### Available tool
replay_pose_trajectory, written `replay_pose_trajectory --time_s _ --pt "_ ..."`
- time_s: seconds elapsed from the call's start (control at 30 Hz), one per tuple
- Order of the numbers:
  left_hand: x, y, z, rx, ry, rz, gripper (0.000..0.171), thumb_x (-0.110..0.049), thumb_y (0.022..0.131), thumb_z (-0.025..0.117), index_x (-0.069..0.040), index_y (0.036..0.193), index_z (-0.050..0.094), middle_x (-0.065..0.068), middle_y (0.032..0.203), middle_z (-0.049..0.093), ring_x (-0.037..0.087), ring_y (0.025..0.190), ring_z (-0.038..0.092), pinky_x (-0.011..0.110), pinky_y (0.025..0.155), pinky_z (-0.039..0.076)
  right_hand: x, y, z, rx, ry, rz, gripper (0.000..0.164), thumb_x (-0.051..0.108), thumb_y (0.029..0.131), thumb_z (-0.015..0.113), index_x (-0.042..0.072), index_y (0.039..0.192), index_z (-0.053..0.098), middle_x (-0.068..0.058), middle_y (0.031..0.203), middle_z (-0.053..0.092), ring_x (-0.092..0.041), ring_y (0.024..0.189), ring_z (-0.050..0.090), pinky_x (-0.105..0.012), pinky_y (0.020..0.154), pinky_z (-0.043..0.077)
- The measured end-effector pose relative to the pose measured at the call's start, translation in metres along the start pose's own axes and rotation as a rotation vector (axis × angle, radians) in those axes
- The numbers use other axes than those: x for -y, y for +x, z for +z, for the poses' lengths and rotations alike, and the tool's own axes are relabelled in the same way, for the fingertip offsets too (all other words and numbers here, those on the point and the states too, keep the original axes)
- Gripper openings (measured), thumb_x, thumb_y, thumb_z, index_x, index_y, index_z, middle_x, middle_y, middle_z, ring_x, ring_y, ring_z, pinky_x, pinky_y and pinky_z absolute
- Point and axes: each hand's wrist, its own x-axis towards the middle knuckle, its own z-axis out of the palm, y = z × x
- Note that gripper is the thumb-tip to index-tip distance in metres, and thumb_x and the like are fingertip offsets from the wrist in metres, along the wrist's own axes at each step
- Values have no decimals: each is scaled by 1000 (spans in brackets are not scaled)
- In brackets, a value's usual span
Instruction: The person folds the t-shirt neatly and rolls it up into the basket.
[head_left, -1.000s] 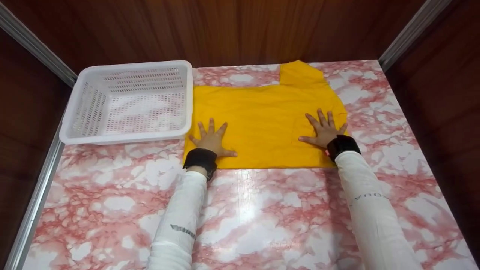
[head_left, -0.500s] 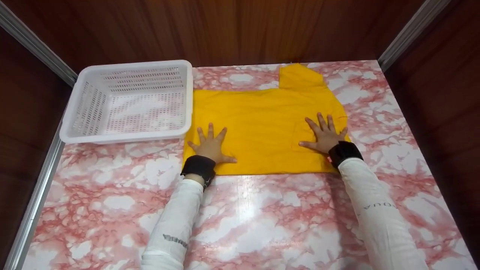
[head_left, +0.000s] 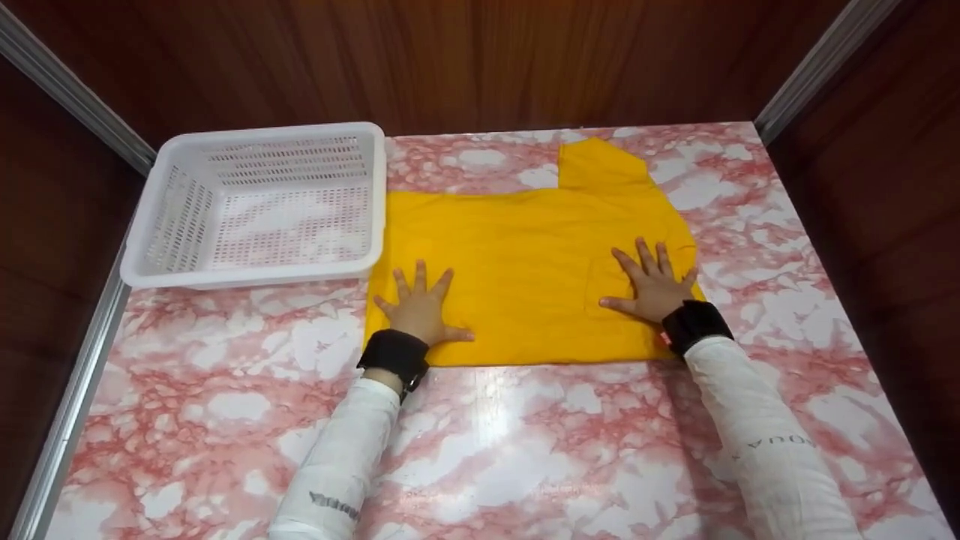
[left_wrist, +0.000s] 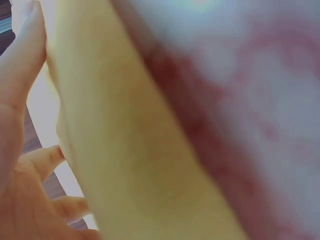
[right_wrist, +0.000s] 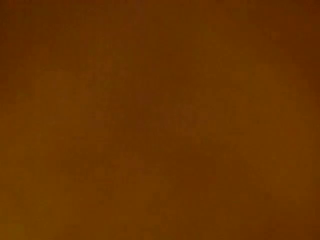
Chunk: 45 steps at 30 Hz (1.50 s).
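Observation:
A yellow T-shirt [head_left: 517,262], folded lengthwise, lies flat on the marbled table with one sleeve sticking out at the far right. My left hand [head_left: 418,309] rests on its left end, fingers straight and spread. On the right end lies my right hand [head_left: 651,289], its fingers spread as well, beside the faint outline of a pocket. In the left wrist view, the left hand [left_wrist: 25,190] shows at the left edge against the blurred yellow cloth [left_wrist: 125,130]. The right wrist view is filled by dark, blurred orange-brown, and no hand can be made out there.
A white plastic basket [head_left: 255,279] with slotted walls stands at the left, close against the shirt's left end. The pink and white table [head_left: 525,450] is bounded by dark wood panels [head_left: 480,60] at the back and sides, with metal strips in the corners.
Both hands have slid toward the near side of the table, and the yellow T-shirt has moved with them. Their fingers stay spread. The basket has not moved.

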Motion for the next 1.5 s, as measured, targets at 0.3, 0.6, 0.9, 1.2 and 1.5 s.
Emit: replay_pose_trajectory --time_s 0.3,0.6,0.9,1.2,1.5 --pt "-3 -13 5 -12 9 23 110 -79 49 59 -37 141 15 12 150 0 48 131 -1 76 86 10 2 -23 -4 21 29 -5 92 76 71 41 33 143 4 -9 150 -10 -36 134 -12 -75 86 -5" --pt "1 -28 14 -41 17 23 111 -81 47 57 -37 141 17 13 150 3 47 131 1 76 85 12 9 -35 -2 58 35 -20 92 75 72 40 31 143 3 -11 149 -12 -38 133 -15 -75 86 -6" --pt "1 -39 20 -47 19 27 112 -83 45 54 -37 141 17 13 150 3 47 131 1 77 84 10 10 -46 3 48 21 -15 93 77 70 40 32 143 3 -12 149 -11 -39 133 -14 -76 85 -5" --pt "0 -51 24 -58 36 22 113 -84 45 53 -37 141 17 13 149 4 48 131 3 76 84 15 12 -57 6 54 44 -15 92 75 71 42 33 143 3 -11 149 -10 -38 133 -14 -76 85 -5" --pt "0 -64 28 -82 33 33 113 -84 44 53 -37 141 18 13 149 4 48 131 4 77 83 15 15 -68 8 39 44 -24 92 75 70 44 32 143 6 -13 149 -7 -40 133 -11 -77 84 -3"
